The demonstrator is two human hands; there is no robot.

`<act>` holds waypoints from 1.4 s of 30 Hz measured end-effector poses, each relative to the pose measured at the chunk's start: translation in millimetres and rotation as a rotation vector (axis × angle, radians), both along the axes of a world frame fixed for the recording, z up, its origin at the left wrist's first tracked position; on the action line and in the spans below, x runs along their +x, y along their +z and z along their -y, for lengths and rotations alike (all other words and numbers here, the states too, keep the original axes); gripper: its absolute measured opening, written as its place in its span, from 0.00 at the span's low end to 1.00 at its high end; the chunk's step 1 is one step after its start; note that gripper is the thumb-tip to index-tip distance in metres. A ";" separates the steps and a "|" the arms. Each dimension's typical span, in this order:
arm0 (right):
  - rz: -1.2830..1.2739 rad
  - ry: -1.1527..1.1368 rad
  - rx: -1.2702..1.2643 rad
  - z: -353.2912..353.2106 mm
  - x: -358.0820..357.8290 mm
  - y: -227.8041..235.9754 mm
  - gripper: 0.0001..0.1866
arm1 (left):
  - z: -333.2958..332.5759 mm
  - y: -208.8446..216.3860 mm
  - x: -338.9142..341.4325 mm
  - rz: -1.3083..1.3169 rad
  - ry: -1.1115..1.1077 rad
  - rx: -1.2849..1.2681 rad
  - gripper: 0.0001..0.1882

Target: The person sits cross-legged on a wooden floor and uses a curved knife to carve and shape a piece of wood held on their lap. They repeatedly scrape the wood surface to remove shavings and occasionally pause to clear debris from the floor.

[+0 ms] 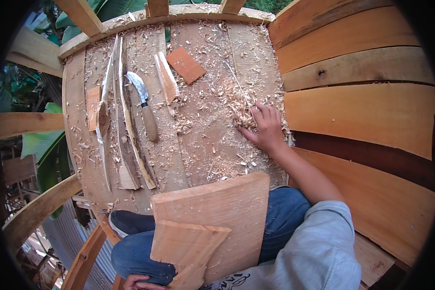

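My right hand [263, 126] rests on a heap of curled wood shavings [237, 99], thumb apart from the bent fingers. A thin pale sliver of wood [239, 83] runs up to its fingertips. At the lower edge my left hand [141, 282] shows only in part, its fingers slightly apart against my leg, beside the cut board; the rest is out of view. Across my lap leans a large flat board [237, 212]. On top of it lies a smaller board [186, 244] with a curved, cut-out edge.
A hooked knife [145, 104] with a wooden handle lies on the plank floor [198, 145], its blade pointing away. Long wood strips [125, 111] lie left of it. Farther back are a wood offcut [166, 77] and an orange-brown rectangle [186, 65]. A plank wall [357, 111] bounds the right.
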State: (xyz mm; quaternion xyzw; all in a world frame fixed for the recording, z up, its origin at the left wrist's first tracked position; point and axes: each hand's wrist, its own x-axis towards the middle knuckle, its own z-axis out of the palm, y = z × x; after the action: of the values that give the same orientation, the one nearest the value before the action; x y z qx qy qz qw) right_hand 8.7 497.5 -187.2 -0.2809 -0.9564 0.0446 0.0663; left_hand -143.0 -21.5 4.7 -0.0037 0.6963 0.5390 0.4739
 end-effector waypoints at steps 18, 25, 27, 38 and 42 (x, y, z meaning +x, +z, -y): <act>-0.371 0.076 -0.069 -34.5 -19.6 44.6 0.14 | -14.5 11.8 -4.1 0.134 0.035 -0.001 0.50; -0.293 -0.038 -0.194 -30.9 -83.2 3.4 0.26 | -0.4 2.2 1.1 0.091 0.023 0.076 0.46; -0.043 0.023 -0.100 -21.4 -86.6 4.0 0.38 | 14.7 -11.1 4.9 0.005 0.027 0.159 0.42; 0.012 0.251 -0.002 -5.5 -61.0 1.9 0.20 | 19.7 -19.9 6.1 -0.039 0.028 0.188 0.42; -0.107 0.157 -0.076 -10.4 -55.8 12.4 0.10 | 23.8 -23.4 7.2 -0.031 0.054 0.192 0.42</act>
State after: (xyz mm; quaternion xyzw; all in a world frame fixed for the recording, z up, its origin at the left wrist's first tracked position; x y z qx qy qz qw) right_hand -47.1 507.9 -174.7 -0.2047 -0.9682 0.1008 0.1029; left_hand -135.8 -45.3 -18.7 0.0313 0.6483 0.6158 0.4468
